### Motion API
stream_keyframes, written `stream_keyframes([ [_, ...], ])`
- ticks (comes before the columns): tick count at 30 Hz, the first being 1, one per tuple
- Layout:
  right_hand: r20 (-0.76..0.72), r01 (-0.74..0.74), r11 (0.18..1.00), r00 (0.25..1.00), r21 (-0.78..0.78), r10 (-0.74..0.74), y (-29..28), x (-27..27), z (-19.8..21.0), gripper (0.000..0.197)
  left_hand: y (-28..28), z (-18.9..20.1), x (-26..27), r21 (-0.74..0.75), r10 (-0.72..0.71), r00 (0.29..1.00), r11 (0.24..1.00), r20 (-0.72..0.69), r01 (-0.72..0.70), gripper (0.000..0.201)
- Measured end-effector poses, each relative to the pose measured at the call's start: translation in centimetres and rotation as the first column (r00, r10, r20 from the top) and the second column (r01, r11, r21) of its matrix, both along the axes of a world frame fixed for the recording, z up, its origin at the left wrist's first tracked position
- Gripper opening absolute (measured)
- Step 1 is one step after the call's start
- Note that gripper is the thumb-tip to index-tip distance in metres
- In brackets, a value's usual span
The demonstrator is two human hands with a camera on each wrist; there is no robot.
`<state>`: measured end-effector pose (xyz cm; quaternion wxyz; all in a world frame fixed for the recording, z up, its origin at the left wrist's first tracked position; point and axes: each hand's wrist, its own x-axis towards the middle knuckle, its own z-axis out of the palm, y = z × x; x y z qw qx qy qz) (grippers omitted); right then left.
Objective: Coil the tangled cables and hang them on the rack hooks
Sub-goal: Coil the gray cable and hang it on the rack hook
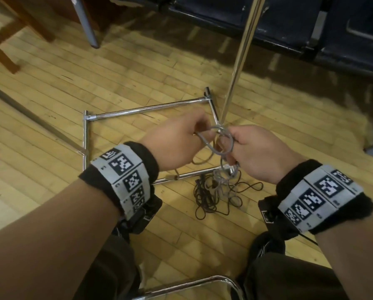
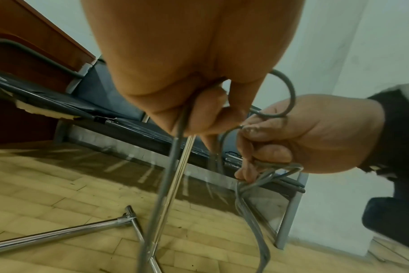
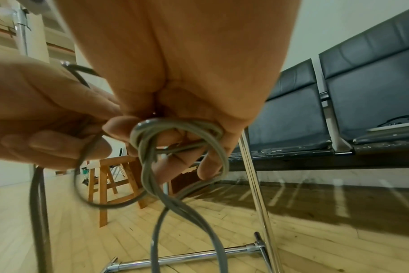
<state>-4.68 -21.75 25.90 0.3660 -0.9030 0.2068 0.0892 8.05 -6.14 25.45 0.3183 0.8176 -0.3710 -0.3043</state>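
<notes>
grey cable (image 1: 221, 146) is pinched by left hand (image 1: 177, 144); right hand (image 1: 257, 152) grips its loops above rack base (image 1: 151, 109).

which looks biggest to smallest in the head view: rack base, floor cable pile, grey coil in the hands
1. rack base
2. floor cable pile
3. grey coil
The coil sits nearer the camera, so its true size may be smaller than it looks.

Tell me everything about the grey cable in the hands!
The grey cable is thin, smooth and rubbery-looking. A few small loops are gathered in the right hand, wrapped round its fingers. The left hand pinches another stretch. The rest hangs down to a tangled pile on the wooden floor.
</notes>
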Motion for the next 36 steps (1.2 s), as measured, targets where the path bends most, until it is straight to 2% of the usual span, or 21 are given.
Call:
stream_keyframes([
  [1, 0.004, -0.009, 1.0, 1.0, 0.012, 0.009, 0.0, -0.1, 0.0, 0.035, 0.0, 0.1, -0.1, -0.004, -0.023, 0.998, 1.0, -0.06, 0.023, 0.007],
  [3, 0.017, -0.02, 0.999, 1.0, 0.05, 0.02, 0.0, -0.3, -0.1, 0.033, 0.1, 0.2, -0.2, -0.011, -0.083, 0.99, 0.997, -0.116, 0.082, 0.018],
  [5, 0.027, -0.014, 0.996, 1.0, 0.087, 0.012, -0.2, -0.4, -0.2, 0.031, 0.0, 0.3, -0.4, -0.031, -0.118, 0.987, 0.993, -0.111, 0.115, 0.021],
  [7, 0.024, -0.023, 0.994, 1.0, 0.109, 0.02, -0.2, -0.6, -0.2, 0.03, -0.2, 0.3, -0.4, -0.061, -0.106, 0.99, 0.993, -0.09, 0.101, 0.009],
  [10, 0.042, -0.049, 0.988, 0.998, 0.144, 0.043, 0.0, -0.8, 0.0, 0.028, -0.4, 0.4, 0.3, -0.073, -0.074, 0.997, 0.995, -0.018, 0.073, 0.019],
  [12, 0.069, -0.064, 0.988, 0.996, 0.138, 0.055, 0.1, -0.9, 0.2, 0.023, -0.5, 0.5, 0.7, -0.074, -0.088, 0.996, 0.994, -0.035, 0.085, 0.024],
  [15, 0.106, -0.04, 0.987, 0.994, 0.155, 0.023, 0.0, -1.0, 0.5, 0.013, -0.2, 0.7, 0.7, -0.166, -0.099, 0.971, 0.984, -0.218, 0.063, 0.028],
  [17, 0.063, -0.025, 0.992, 0.998, 0.123, 0.017, -0.4, -0.9, -0.1, 0.017, -0.2, 1.3, 0.6, -0.26, -0.055, 0.926, 0.965, -0.373, -0.047, 0.034],
  [19, -0.083, -0.029, 0.999, 0.996, 0.034, 0.031, -0.9, -1.0, -1.1, 0.017, 0.0, 2.0, 1.3, -0.382, 0.006, 0.829, 0.886, -0.559, -0.264, 0.042],
  [22, -0.359, -0.161, 0.984, 0.925, -0.082, 0.122, -1.9, -1.7, -2.9, 0.02, 0.9, 3.0, 4.1, -0.425, 0.053, 0.578, 0.623, -0.814, -0.656, 0.037],
  [24, -0.429, -0.191, 0.977, 0.893, -0.093, 0.134, -2.1, -2.1, -3.6, 0.025, 1.9, 3.1, 5.5, -0.415, 0.149, 0.552, 0.507, -0.821, -0.755, 0.038],
  [25, -0.407, -0.16, 0.983, 0.907, -0.093, 0.109, -2.1, -2.1, -3.6, 0.025, 2.3, 3.0, 6.0, -0.415, 0.22, 0.577, 0.503, -0.787, -0.758, 0.039],
  [26, -0.357, -0.105, 0.99, 0.932, -0.089, 0.067, -1.9, -2.0, -3.5, 0.025, 2.5, 2.6, 6.2, -0.411, 0.296, 0.624, 0.542, -0.723, -0.733, 0.039],
  [27, -0.285, -0.037, 0.996, 0.959, -0.079, 0.013, -1.7, -1.7, -3.2, 0.025, 2.6, 2.3, 6.2, -0.391, 0.366, 0.698, 0.627, -0.616, -0.674, 0.037],
  [28, -0.198, 0.033, 0.998, 0.979, -0.058, -0.044, -1.3, -1.3, -2.9, 0.025, 2.6, 1.8, 6.0, -0.335, 0.414, 0.789, 0.741, -0.455, -0.582, 0.034],
  [29, -0.108, 0.092, 0.996, 0.99, -0.018, -0.094, -1.0, -0.9, -2.4, 0.026, 2.6, 1.3, 5.6, -0.24, 0.411, 0.874, 0.849, -0.26, -0.471, 0.028],
  [30, -0.029, 0.134, 0.99, 0.991, 0.037, -0.133, -0.7, -0.5, -1.8, 0.029, 2.6, 0.9, 5.2, -0.127, 0.358, 0.93, 0.922, -0.083, -0.367, 0.023],
  [32, 0.066, 0.153, 0.978, 0.984, 0.144, -0.164, 0.0, 0.1, -0.9, 0.033, 2.4, 0.7, 4.0, 0.044, 0.213, 0.973, 0.975, 0.094, -0.217, 0.008],
  [33, 0.081, 0.136, 0.972, 0.985, 0.193, -0.154, 0.3, 0.3, -0.5, 0.033, 2.3, 0.9, 3.4, 0.085, 0.136, 0.984, 0.985, 0.118, -0.147, 0.012],
  [35, 0.079, 0.078, 0.951, 0.991, 0.3, -0.107, 0.9, 0.5, -0.1, 0.032, 2.0, 0.8, 2.5, 0.069, -0.03, 0.995, 0.997, 0.099, 0.023, 0.047],
  [36, 0.074, 0.059, 0.934, 0.993, 0.352, -0.091, 1.1, 0.5, 0.0, 0.031, 1.8, 0.7, 2.1, 0.04, -0.085, 0.995, 0.996, 0.059, 0.083, 0.057],
])
